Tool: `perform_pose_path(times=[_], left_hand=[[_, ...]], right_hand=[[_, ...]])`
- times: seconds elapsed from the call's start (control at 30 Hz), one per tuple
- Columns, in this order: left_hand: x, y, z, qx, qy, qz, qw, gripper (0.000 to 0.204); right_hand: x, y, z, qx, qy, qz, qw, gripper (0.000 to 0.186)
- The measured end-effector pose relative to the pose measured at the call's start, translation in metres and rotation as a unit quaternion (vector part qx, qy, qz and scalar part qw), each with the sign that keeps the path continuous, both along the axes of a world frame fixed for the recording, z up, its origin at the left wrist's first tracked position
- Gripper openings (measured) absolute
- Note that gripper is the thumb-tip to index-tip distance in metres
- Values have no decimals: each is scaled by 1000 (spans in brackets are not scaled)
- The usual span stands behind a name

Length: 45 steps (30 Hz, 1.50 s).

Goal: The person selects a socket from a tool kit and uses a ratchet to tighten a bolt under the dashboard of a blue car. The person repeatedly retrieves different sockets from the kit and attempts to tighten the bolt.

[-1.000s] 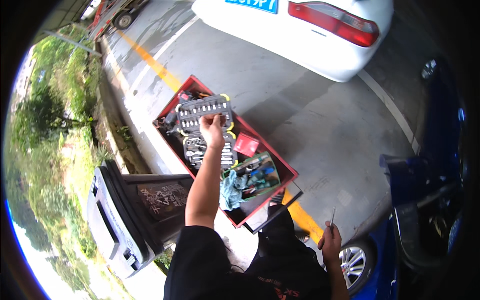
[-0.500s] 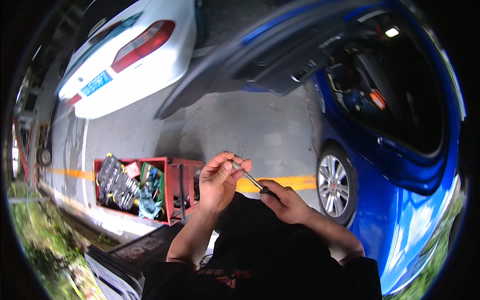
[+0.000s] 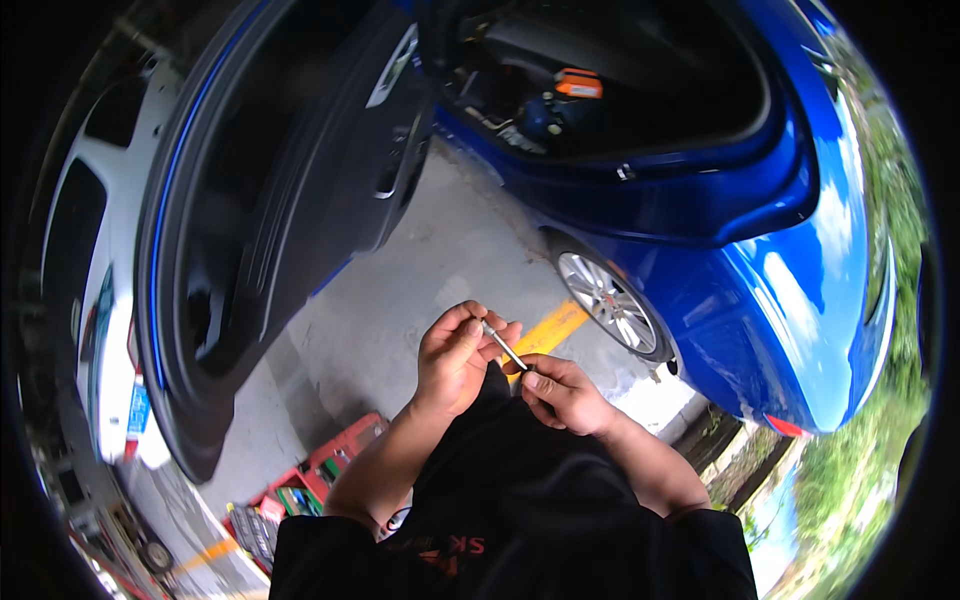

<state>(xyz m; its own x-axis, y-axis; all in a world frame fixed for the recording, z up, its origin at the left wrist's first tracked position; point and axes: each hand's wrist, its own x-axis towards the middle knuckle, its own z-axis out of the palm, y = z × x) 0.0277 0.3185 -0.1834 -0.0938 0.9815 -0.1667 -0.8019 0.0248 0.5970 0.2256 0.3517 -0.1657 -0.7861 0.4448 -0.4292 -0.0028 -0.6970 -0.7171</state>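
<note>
My left hand (image 3: 455,360) pinches the tip of a slim metal tool (image 3: 508,350), where there seems to be a small socket or bit. My right hand (image 3: 555,395) is closed on that tool's dark handle, mostly hidden by the fingers. Both hands are in front of my body, over the grey floor. The open door (image 3: 280,220) of the blue car (image 3: 760,300) stands at left, its doorway at upper right.
The car's wheel (image 3: 608,300) is ahead to the right. Inside lie an orange object (image 3: 578,84) and a blue container (image 3: 543,116). A red tool cart (image 3: 355,430) with tools is low at left; a white car (image 3: 110,260) is behind the door.
My left hand has left the open socket case in the cart and joined my right hand on the tool. The view has turned from the cart toward the blue car's open doorway.
</note>
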Motion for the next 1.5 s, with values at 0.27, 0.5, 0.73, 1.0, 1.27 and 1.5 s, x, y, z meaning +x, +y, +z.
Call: perform_pose_path(times=[0.27, 0.5, 0.73, 1.0, 1.27, 1.5], left_hand=[[9, 163, -11, -44, 27, -109, 993, 25], [21, 218, 0, 317, 677, 58, 661, 34], [78, 281, 30, 450, 647, -9, 615, 63], [56, 427, 12, 269, 431, 73, 858, 30], [135, 572, -72, 240, 105, -122, 957, 27], [187, 583, -89, 245, 152, -192, 938, 36]], right_hand=[[16, 61, 14, 93, -125, -211, 965, 34], [50, 131, 48, 346, -370, -185, 842, 42], [66, 224, 88, 498, -330, -135, 791, 51], [183, 370, 151, 750, -466, -249, 398, 51], [266, 455, 171, 771, -566, -200, 212, 43], [302, 432, 188, 724, -687, -63, 14, 43]])
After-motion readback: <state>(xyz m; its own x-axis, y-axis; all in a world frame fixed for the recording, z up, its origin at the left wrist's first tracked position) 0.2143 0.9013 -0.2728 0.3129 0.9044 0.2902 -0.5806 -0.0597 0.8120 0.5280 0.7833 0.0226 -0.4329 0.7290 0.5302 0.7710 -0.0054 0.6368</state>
